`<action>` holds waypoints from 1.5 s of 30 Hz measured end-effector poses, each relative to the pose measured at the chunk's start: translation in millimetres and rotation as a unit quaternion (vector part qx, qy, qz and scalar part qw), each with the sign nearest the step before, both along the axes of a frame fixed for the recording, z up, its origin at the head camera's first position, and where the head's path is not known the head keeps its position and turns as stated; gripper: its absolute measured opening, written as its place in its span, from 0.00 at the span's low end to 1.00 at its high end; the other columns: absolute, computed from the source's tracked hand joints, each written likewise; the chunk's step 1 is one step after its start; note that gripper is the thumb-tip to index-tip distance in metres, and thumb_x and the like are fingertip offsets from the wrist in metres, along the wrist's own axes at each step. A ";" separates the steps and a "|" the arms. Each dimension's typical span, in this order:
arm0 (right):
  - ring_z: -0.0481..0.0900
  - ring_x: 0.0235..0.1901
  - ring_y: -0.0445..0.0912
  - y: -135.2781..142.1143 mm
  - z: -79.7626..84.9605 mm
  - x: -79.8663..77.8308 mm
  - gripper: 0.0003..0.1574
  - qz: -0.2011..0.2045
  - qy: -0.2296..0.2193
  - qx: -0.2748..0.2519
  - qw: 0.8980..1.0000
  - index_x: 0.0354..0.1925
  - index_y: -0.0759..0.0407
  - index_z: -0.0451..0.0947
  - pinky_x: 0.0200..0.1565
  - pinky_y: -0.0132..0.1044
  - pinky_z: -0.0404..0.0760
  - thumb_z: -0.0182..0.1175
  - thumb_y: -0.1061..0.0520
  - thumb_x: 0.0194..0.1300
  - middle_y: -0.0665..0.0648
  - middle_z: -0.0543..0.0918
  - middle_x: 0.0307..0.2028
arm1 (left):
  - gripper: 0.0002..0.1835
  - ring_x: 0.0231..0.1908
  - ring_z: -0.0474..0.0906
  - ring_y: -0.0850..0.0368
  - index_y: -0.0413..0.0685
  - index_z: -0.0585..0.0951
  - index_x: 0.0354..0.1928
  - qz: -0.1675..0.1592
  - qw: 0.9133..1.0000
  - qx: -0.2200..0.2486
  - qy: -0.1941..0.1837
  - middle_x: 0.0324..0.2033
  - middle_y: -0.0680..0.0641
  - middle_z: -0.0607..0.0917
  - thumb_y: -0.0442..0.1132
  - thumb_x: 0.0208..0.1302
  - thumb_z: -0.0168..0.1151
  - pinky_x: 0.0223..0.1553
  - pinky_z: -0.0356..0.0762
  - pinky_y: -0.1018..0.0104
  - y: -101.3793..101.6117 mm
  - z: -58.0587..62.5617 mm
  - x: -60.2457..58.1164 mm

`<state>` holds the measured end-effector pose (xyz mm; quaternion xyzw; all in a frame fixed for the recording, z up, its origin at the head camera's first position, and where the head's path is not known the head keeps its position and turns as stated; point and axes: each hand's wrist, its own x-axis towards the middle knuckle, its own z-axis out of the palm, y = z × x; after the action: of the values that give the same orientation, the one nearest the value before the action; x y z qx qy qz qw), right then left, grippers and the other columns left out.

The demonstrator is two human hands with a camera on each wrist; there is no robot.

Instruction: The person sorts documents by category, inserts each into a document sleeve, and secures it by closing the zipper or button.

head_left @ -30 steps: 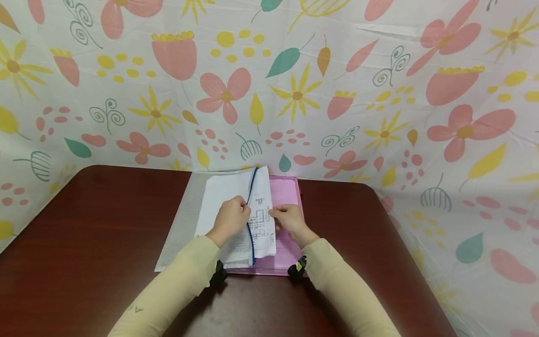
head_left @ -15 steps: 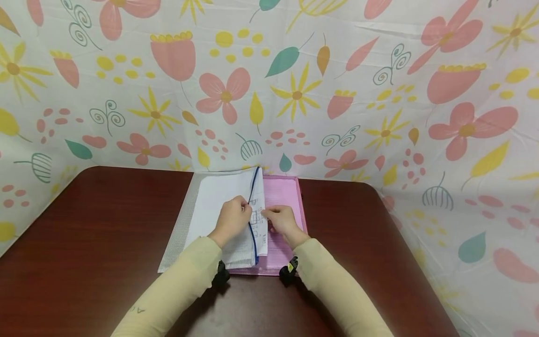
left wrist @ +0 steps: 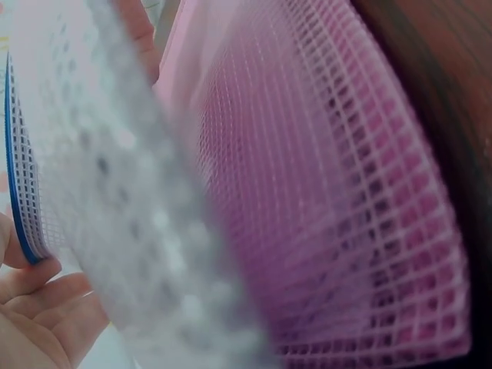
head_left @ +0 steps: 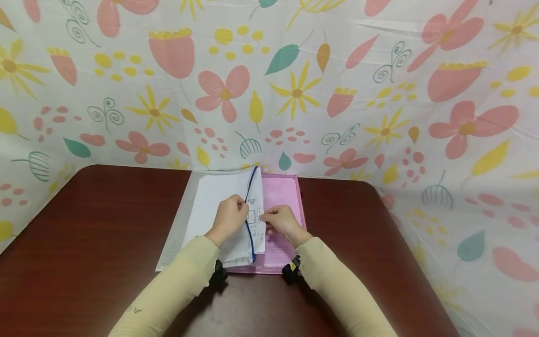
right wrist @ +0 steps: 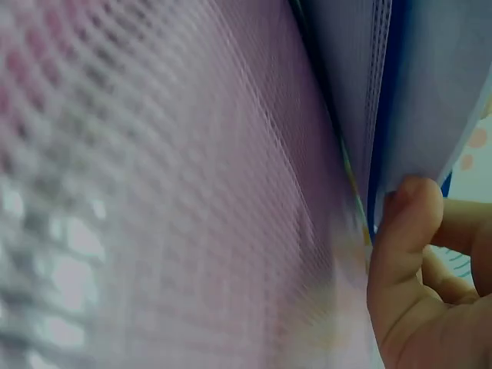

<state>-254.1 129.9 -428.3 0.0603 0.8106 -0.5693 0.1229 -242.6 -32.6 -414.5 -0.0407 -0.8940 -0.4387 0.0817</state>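
A clear mesh document pouch point(head_left: 173, 238) with a blue edge point(left wrist: 11, 146) lies over a pink mesh document pouch point(head_left: 286, 189). My left hand point(head_left: 229, 217) pinches the blue edge near its middle, lifting it in a curve. White sheets of paper point(head_left: 258, 241) with line drawings lie mostly inside the clear pouch, and a narrow strip sticks out past the blue edge on the right. That strip's outer edge is pinched between the thumb and fingers of my right hand point(head_left: 285, 223). In the right wrist view the thumb point(right wrist: 411, 223) presses on the paper.
Both pouches rest on a dark red-brown table point(head_left: 105, 224), close to its back edge. Behind it hangs a white cloth point(head_left: 337, 56) with a flower print. Each wrist carries a small black camera.
My right hand has moved left with the paper, and the strip outside the blue edge is narrower. The left hand has kept its grip on the edge, almost in place.
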 end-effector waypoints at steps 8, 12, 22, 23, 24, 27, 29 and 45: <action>0.71 0.14 0.38 -8.8 -4.4 1.1 0.13 -0.016 0.016 0.000 1.000 0.39 0.70 0.83 0.16 0.27 0.73 0.63 0.60 0.58 0.51 0.76 0.14 | 0.10 0.31 0.78 0.52 0.38 0.79 0.36 0.002 1.000 -0.004 -0.001 0.33 0.41 0.85 0.36 0.62 0.51 0.35 0.77 0.61 1.5 0.6 0.9; 0.70 0.15 0.39 -14.7 -5.4 1.4 0.12 -0.017 0.033 0.001 0.999 0.37 0.69 0.84 0.17 0.28 0.71 0.64 0.60 0.57 0.51 0.76 0.14 | 0.09 0.32 0.78 0.51 0.38 0.79 0.36 0.005 1.000 -0.001 0.007 0.32 0.41 0.85 0.36 0.62 0.51 0.35 0.78 0.60 1.1 0.8 1.0; 0.70 0.17 0.38 -23.6 -7.7 1.2 0.10 -0.010 0.082 0.037 0.996 0.32 0.69 0.85 0.22 0.28 0.70 0.65 0.61 0.54 0.52 0.81 0.21 | 0.10 0.31 0.78 0.52 0.38 0.79 0.35 0.001 1.000 0.008 0.015 0.32 0.41 0.85 0.36 0.61 0.51 0.33 0.77 0.61 0.1 -1.0 -0.4; 0.71 0.19 0.38 -24.8 -7.9 1.4 0.09 -0.006 0.091 0.048 0.995 0.31 0.69 0.85 0.22 0.28 0.70 0.66 0.61 0.54 0.54 0.82 0.21 | 0.10 0.31 0.78 0.52 0.38 0.79 0.35 0.001 1.000 0.008 0.018 0.31 0.41 0.85 0.36 0.61 0.51 0.33 0.77 0.61 0.2 -1.5 -0.6; 0.71 0.20 0.38 -26.0 -8.2 1.5 0.09 -0.003 0.099 0.061 0.993 0.30 0.69 0.85 0.23 0.28 0.71 0.66 0.61 0.54 0.55 0.84 0.23 | 0.10 0.30 0.78 0.52 0.38 0.79 0.35 0.000 1.000 0.009 0.021 0.31 0.41 0.85 0.36 0.61 0.51 0.32 0.77 0.61 0.3 -1.7 -0.6; 0.73 0.24 0.40 -30.2 -8.6 1.3 0.08 0.009 0.127 0.101 0.987 0.29 0.67 0.86 0.25 0.27 0.71 0.66 0.61 0.54 0.59 0.86 0.27 | 0.10 0.28 0.78 0.53 0.37 0.79 0.35 -0.001 1.000 0.009 0.028 0.30 0.41 0.85 0.35 0.61 0.51 0.30 0.76 0.63 1.5 -1.7 -1.0; 0.75 0.25 0.40 -32.1 -8.7 1.2 0.08 0.016 0.138 0.119 0.983 0.29 0.67 0.86 0.26 0.27 0.72 0.65 0.61 0.54 0.61 0.87 0.29 | 0.10 0.28 0.77 0.52 0.37 0.79 0.34 -0.002 1.000 0.009 0.030 0.30 0.41 0.84 0.35 0.61 0.51 0.29 0.76 0.64 2.0 -1.4 -1.2; 0.83 0.36 0.48 -20.1 -5.8 12.1 0.25 0.017 0.089 0.029 0.995 0.56 0.68 0.74 0.36 0.39 0.83 0.55 0.52 0.67 0.64 0.83 0.46 | 0.10 0.33 0.79 0.50 0.37 0.80 0.36 -0.012 0.999 0.036 0.008 0.32 0.40 0.84 0.35 0.64 0.50 0.38 0.79 0.58 -9.4 -3.0 -6.0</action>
<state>-242.0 109.8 -434.0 -0.0013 0.8355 -0.5465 0.0580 -248.6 -42.0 -417.5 -0.0519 -0.8766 -0.4708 0.0849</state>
